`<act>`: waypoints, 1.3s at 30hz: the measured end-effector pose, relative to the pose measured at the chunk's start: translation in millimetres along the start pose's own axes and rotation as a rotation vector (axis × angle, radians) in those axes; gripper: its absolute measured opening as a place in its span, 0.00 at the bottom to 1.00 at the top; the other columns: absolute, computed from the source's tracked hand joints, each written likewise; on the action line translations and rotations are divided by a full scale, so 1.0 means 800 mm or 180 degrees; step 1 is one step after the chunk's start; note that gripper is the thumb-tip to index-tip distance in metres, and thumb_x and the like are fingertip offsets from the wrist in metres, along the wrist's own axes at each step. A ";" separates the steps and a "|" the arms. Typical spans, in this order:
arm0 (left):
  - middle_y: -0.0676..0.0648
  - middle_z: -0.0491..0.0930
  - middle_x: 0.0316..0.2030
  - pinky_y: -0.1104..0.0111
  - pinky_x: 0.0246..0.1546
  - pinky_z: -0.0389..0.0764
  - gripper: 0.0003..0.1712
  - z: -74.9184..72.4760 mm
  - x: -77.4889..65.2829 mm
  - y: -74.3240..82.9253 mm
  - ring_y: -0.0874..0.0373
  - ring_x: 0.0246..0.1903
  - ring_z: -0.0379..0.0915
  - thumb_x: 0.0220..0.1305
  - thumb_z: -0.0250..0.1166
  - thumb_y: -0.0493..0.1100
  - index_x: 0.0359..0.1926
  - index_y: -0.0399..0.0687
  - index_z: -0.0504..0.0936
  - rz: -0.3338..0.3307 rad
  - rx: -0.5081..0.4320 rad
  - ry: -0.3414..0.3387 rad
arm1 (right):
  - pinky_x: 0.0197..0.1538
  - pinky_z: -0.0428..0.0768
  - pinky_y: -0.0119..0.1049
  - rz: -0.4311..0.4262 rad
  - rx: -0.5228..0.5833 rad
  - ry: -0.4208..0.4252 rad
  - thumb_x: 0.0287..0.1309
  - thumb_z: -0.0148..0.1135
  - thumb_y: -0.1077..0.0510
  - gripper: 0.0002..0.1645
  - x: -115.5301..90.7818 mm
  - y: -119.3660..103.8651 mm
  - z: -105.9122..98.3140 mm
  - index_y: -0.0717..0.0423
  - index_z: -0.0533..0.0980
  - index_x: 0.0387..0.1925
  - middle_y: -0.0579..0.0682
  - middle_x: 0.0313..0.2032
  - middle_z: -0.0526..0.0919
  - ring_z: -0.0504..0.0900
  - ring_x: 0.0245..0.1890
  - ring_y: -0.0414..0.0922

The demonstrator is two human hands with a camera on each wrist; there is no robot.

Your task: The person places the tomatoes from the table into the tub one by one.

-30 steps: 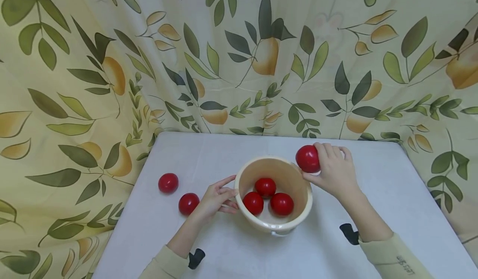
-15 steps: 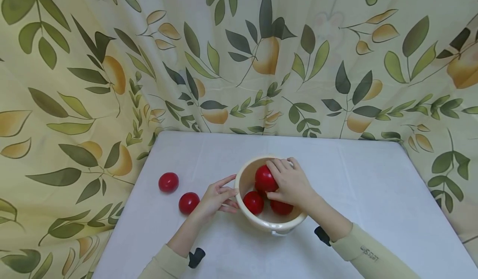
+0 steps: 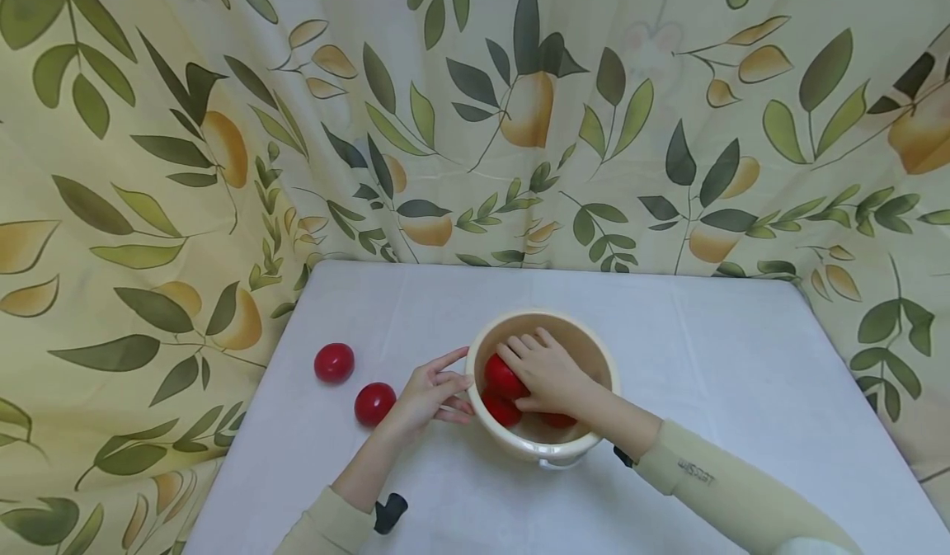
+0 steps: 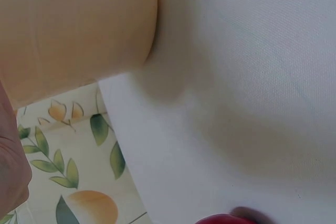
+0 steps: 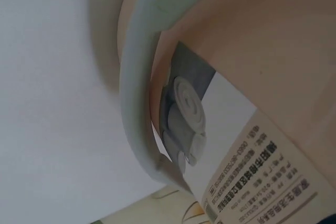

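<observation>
Red glossy balls [image 3: 505, 378], perhaps plastic, sit in a round bucket [image 3: 589, 345].

A curtained-off corner, the kind of room beyond it impossible to tell: a curtain [image 3: 475, 196] printed with leaves and fruit hangs behind and beside a white surface [image 3: 727, 357].

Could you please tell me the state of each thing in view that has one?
Bucket: upright, open-topped, with red balls inside.
Handle: lowered, beside the bucket's wall.
Label: on the bucket, partly in view.
Held ball: inside the bucket.
Lower balls: in the bucket, partly hidden.
Table balls: on the table, apart.
Left hand: fingers at the bucket's rim.
Right hand: fingers curled over the held ball.
</observation>
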State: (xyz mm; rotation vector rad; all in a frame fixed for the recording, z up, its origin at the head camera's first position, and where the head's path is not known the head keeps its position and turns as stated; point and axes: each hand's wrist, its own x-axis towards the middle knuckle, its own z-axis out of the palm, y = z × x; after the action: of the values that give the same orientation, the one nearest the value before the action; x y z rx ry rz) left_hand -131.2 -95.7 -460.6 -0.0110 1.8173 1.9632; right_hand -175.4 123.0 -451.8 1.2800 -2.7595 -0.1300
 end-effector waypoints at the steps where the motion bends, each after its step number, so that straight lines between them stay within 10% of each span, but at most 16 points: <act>1: 0.36 0.79 0.42 0.62 0.34 0.82 0.34 0.000 0.000 0.000 0.51 0.29 0.82 0.60 0.62 0.47 0.66 0.52 0.62 -0.0005 0.0002 0.0002 | 0.55 0.67 0.50 -0.0019 -0.0026 -0.0019 0.34 0.71 0.38 0.48 0.001 -0.001 0.001 0.55 0.66 0.56 0.53 0.47 0.74 0.71 0.47 0.49; 25: 0.33 0.78 0.44 0.61 0.32 0.82 0.33 0.002 -0.001 0.001 0.51 0.28 0.82 0.60 0.61 0.47 0.66 0.52 0.62 -0.0015 0.0000 0.0029 | 0.55 0.66 0.49 0.0199 0.0013 -0.0142 0.38 0.70 0.39 0.48 0.000 -0.001 0.003 0.52 0.65 0.60 0.52 0.49 0.73 0.71 0.48 0.49; 33: 0.35 0.79 0.43 0.62 0.32 0.82 0.33 0.001 0.000 0.000 0.51 0.29 0.82 0.60 0.62 0.47 0.66 0.52 0.63 -0.0017 0.0005 0.0035 | 0.58 0.66 0.51 0.0361 0.0407 0.0354 0.43 0.68 0.40 0.41 -0.009 0.007 -0.015 0.49 0.67 0.58 0.51 0.52 0.73 0.69 0.54 0.50; 39: 0.34 0.78 0.44 0.62 0.33 0.82 0.34 0.002 0.000 0.000 0.51 0.29 0.82 0.59 0.62 0.48 0.66 0.53 0.63 -0.0018 0.0029 0.0043 | 0.57 0.66 0.56 0.1016 0.1030 0.0936 0.48 0.66 0.47 0.36 -0.031 0.024 -0.043 0.52 0.67 0.58 0.55 0.53 0.72 0.68 0.55 0.53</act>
State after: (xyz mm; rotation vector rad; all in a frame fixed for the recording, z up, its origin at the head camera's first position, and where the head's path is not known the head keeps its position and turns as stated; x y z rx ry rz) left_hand -130.4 -94.3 -460.2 -0.0268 1.8327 1.9555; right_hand -170.0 153.1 -416.9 0.8069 -2.7452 0.5039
